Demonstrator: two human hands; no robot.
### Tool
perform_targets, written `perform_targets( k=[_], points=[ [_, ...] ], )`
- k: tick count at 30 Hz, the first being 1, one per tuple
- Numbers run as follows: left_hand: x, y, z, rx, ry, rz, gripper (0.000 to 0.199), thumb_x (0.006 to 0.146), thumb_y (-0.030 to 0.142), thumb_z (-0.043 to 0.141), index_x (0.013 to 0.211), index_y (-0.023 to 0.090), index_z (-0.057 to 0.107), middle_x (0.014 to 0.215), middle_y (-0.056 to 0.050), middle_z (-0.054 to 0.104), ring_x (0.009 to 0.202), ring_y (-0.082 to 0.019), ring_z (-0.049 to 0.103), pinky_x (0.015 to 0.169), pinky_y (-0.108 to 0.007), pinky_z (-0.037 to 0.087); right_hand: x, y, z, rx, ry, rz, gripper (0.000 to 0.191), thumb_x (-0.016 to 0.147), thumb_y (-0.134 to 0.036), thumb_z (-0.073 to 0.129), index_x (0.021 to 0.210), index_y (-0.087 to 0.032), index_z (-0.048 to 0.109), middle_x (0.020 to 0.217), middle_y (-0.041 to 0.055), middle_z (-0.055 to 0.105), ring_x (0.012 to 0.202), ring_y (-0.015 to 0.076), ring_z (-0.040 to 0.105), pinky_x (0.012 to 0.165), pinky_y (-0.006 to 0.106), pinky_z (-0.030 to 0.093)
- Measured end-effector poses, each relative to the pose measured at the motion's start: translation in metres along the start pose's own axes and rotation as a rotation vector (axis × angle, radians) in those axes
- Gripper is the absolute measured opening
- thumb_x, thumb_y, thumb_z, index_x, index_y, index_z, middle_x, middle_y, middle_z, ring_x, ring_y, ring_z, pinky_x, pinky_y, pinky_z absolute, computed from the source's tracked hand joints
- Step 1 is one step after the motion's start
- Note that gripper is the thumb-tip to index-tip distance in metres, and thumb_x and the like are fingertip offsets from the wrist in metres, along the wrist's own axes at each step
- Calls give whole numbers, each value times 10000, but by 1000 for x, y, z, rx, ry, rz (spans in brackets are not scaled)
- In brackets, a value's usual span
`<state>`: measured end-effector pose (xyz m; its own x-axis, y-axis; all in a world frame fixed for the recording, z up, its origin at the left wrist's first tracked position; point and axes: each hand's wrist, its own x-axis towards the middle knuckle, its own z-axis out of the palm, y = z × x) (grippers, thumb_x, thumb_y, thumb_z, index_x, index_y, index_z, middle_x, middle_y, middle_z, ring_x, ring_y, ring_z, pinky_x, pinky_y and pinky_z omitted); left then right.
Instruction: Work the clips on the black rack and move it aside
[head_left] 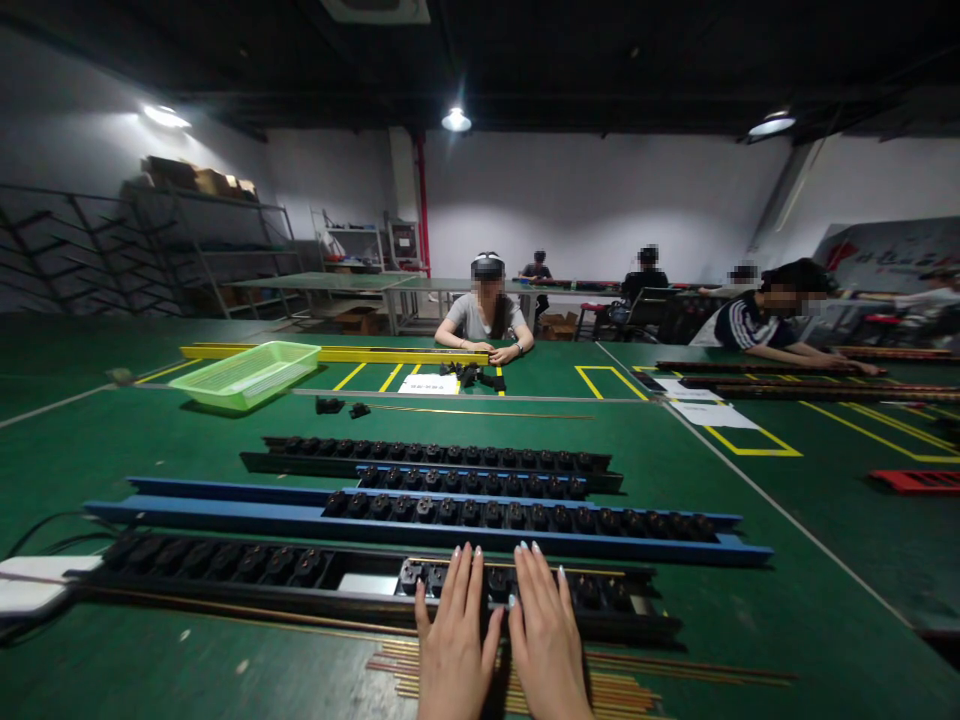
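Observation:
My left hand point(459, 632) and my right hand point(546, 632) lie side by side, palms down with fingers stretched out, over the nearest black channel point(360, 602). Their fingertips reach across black socket modules point(498, 582) seated in it; my fingers partly hide these. More socket modules point(255, 562) fill the channel's left part, and a bare pale stretch point(367, 584) shows between the two groups. A thin brass strip point(600, 571) runs along the far side of the right group. Under and beside my wrists lie several loose brass strips point(622, 692).
Beyond are a blue channel point(225, 508) with sockets and another black channel point(300, 464). A green basket point(247, 376) stands back left. Cables and a white object point(45, 585) lie at left. A person point(484, 318) sits opposite; another point(750, 325) leans over rails at right.

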<state>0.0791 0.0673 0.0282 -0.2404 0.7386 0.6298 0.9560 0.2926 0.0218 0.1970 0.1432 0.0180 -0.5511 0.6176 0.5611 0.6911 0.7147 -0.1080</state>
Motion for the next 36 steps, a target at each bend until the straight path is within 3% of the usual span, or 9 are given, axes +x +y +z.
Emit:
perform_targets(
  k=[5,10,15,19,24,29,36],
  points=[
    [6,14,0,-77,10,17,599,908,219,363,1477,222,175,1429,-48,465,1333,-152,389,1152,-409,-95,1,2,1,21,-5,-12,527,952,-276,315,1469,-195,258,1458,38,398,1330,227,404,1040,434,391],
    [9,22,6,-112,39,59,558,906,207,363,1450,277,259,1385,-12,520,1301,-137,425,1143,-385,-120,1,3,2,11,-50,8,476,966,-317,293,1411,-177,388,1442,36,418,1318,230,422,1032,446,400],
    [4,27,18,-109,36,13,509,908,221,349,1415,271,351,1384,-31,521,1309,-155,411,1147,-413,-101,2,-1,1,33,-68,47,499,966,-389,312,1423,-194,367,1444,43,414,1322,237,417,1031,459,403],
    [0,30,26,-120,69,-40,521,909,207,315,1426,265,325,1382,-45,524,1338,-171,375,1150,-452,-64,3,-1,-2,17,-105,48,508,964,-401,310,1422,-189,364,1455,40,390,1329,235,406,1037,460,402],
    [2,28,22,-101,11,1,552,896,228,391,1438,278,300,1396,-36,511,1330,-162,390,1144,-421,-105,-2,9,-8,25,-134,79,504,967,-375,283,1440,-206,322,1475,53,354,1353,230,367,1067,485,357],
    [5,33,19,-119,44,-69,514,908,206,345,1418,269,353,1379,-41,527,1304,-165,423,1145,-463,-83,-4,17,-16,19,-179,178,511,972,-418,234,1429,-222,349,1471,55,360,1359,251,356,1085,576,281],
    [6,33,14,-119,16,-35,530,910,205,361,1432,283,317,1397,-29,509,1312,-154,414,1148,-444,-87,-1,19,-21,29,-203,171,511,974,-407,204,1420,-221,372,1472,46,366,1361,235,353,1093,560,274]
  ],
)
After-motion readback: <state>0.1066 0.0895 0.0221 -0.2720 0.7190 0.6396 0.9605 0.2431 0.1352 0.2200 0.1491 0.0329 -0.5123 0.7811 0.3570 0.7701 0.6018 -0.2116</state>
